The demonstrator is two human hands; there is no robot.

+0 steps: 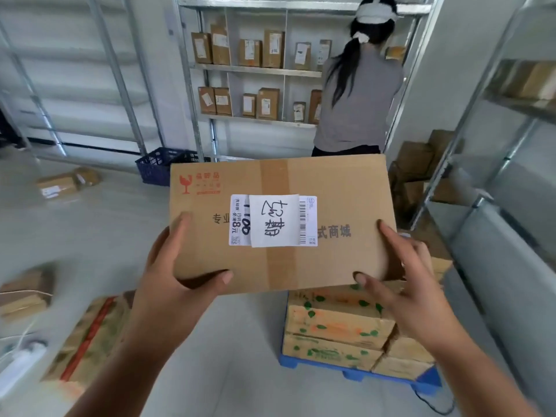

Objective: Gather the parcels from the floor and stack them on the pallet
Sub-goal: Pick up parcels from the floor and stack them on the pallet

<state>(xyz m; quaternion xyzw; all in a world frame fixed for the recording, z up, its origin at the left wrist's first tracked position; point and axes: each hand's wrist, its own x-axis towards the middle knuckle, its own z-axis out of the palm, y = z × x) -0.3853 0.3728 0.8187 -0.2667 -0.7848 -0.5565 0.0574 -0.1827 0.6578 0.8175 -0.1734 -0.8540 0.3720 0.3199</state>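
Observation:
I hold a flat brown cardboard parcel (337,188) with white labels and brown tape in mid-air at the centre of the head view. My left hand (177,272) grips its near-left corner, thumb on top. My right hand (403,284) grips its near-right corner. Below and to the right, a blue pallet (421,383) carries stacked boxes (337,326) printed with green and orange marks. The held parcel hangs partly above this stack. More parcels lie on the floor: one with red tape (90,329) at lower left, a blurred one (27,290) at far left, another (66,182) farther back.
A person in a grey top (358,94) stands behind the parcel, facing a metal shelf (255,69) with several small boxes. A dark blue crate (159,167) sits on the floor by the shelf. More shelving (493,121) and brown boxes (418,164) stand on the right.

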